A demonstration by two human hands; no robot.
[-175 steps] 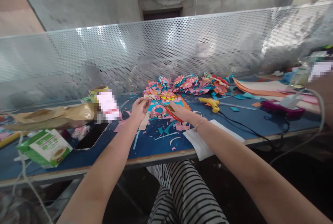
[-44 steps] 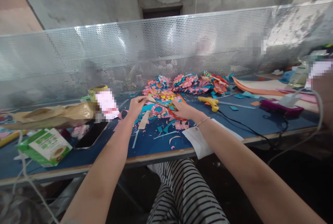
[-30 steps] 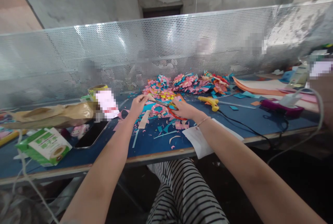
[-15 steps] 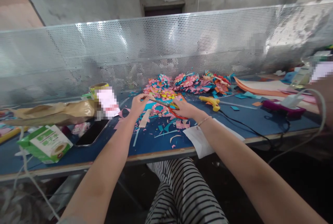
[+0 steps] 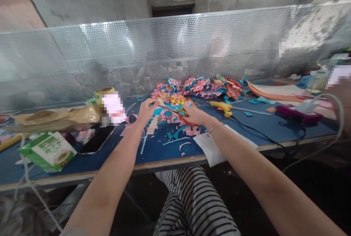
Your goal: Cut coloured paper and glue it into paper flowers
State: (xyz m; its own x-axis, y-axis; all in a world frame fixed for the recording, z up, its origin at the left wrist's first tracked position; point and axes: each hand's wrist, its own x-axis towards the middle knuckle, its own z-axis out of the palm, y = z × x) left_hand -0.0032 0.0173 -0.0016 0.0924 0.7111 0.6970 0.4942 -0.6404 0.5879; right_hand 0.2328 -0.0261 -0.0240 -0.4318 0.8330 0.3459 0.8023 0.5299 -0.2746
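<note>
My right hand (image 5: 196, 114) is wrapped round scissors (image 5: 187, 121) with orange-red handles, whose blades point left. At the blade tips, my left hand (image 5: 148, 107) is closed in a pinch on a small pale piece of paper (image 5: 160, 102). Its exact shape is too small to make out. Under and between the hands lie pink and blue paper cuttings (image 5: 172, 133) and a beige paper strip (image 5: 153, 125). Just behind them is a pile of fringed paper flowers (image 5: 196, 85) in pink, blue, yellow and red.
A yellow hot glue gun (image 5: 225, 108) with a black cord lies to the right, near a purple device (image 5: 297, 114) and orange paper sheets (image 5: 263, 91). On the left are a phone (image 5: 98, 141), a green-white carton (image 5: 48, 152) and brown wrapping (image 5: 60, 117). A perforated metal screen (image 5: 131, 53) stands behind.
My left hand has shifted very slightly to the right, and the scissors in my right hand have turned a little. Both hands keep their hold; the things on the table look the same.
</note>
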